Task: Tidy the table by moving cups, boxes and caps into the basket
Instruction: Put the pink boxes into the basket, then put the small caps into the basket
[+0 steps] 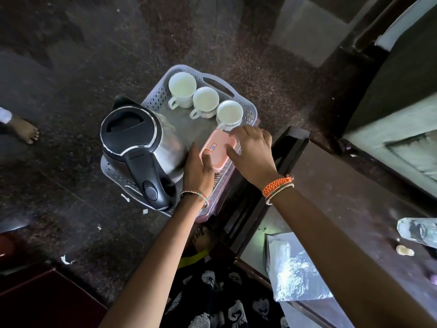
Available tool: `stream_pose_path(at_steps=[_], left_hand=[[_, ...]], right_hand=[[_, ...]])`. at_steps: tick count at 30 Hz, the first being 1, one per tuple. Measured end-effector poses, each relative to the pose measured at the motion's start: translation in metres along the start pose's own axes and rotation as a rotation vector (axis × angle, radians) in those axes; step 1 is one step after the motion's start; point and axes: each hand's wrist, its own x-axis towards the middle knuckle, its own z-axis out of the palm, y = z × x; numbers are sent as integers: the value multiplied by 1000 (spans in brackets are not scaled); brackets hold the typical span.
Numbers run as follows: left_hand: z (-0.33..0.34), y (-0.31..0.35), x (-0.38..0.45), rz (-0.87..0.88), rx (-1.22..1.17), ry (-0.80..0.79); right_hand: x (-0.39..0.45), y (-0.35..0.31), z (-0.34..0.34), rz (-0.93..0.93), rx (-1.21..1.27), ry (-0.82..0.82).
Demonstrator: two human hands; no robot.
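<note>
A pale perforated plastic basket (153, 100) stands on the dark floor beside the table. Three white cups (182, 89) (205, 102) (229, 114) sit upright in a row along its far side. A steel electric kettle (139, 140) with a black lid and handle fills its left half. A pink box (218, 150) with a small label lies at the basket's near right corner. My left hand (198, 169) grips the box's near left edge, and my right hand (253, 152) holds its right side.
The dark table (343, 185) is at the right, carrying a shiny plastic bag (293, 273), a clear bottle (418, 230) lying down and a small pale cap (404, 250). Another person's bare foot (24, 131) is at the left. Paper scraps litter the floor.
</note>
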Motion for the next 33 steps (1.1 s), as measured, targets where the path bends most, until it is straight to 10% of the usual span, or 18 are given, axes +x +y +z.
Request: stream_pose_path(at_steps=[7, 18, 24, 33], left_hand=[[21, 34, -80, 382, 160, 362], [233, 48, -181, 740, 375, -640], [345, 61, -230, 757, 536, -805], [490, 100, -277, 908, 1089, -839]], right_hand=[[-76, 59, -31, 202, 200, 264], [-324, 272, -54, 805, 64, 208], [-404, 377, -65, 1022, -1, 264], [-430, 486, -57, 823, -57, 47]])
